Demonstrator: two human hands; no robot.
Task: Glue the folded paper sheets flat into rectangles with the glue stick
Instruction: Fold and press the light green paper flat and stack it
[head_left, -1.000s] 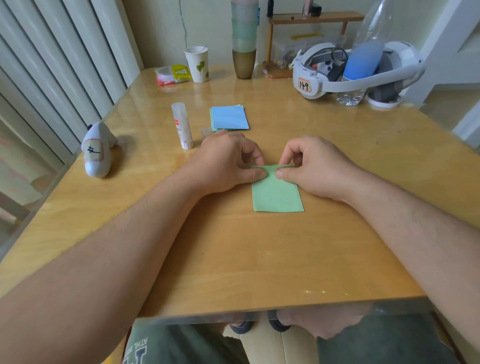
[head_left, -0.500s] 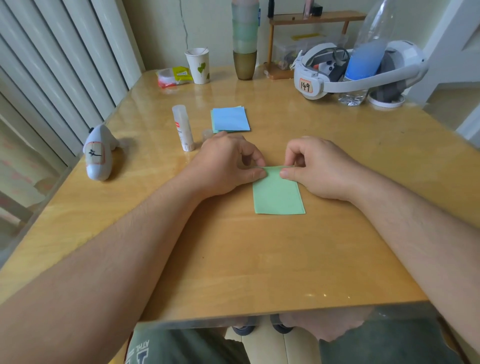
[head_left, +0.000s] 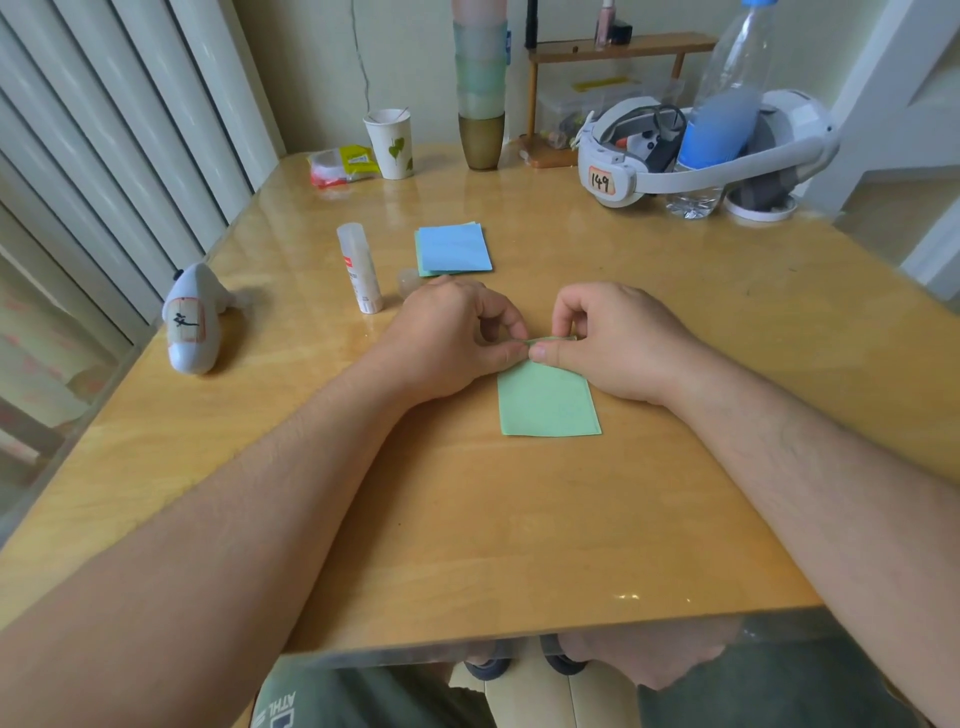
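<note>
Centre frame on the table (head_left: 467, 519), the green folded sheet (head_left: 548, 400) lies just below both hands. Left hand (head_left: 452, 338) and right hand (head_left: 618, 343) each pinch its raised top edge, thumbs meeting. It's pale green, rectangular, flat at the lower end. Glue stick (head_left: 359, 267) stands upright, upper left.

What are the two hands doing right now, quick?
Left hand: pinching the far edge of the green paper.
Right hand: pinching the same edge, thumb touching the left thumb.
</note>
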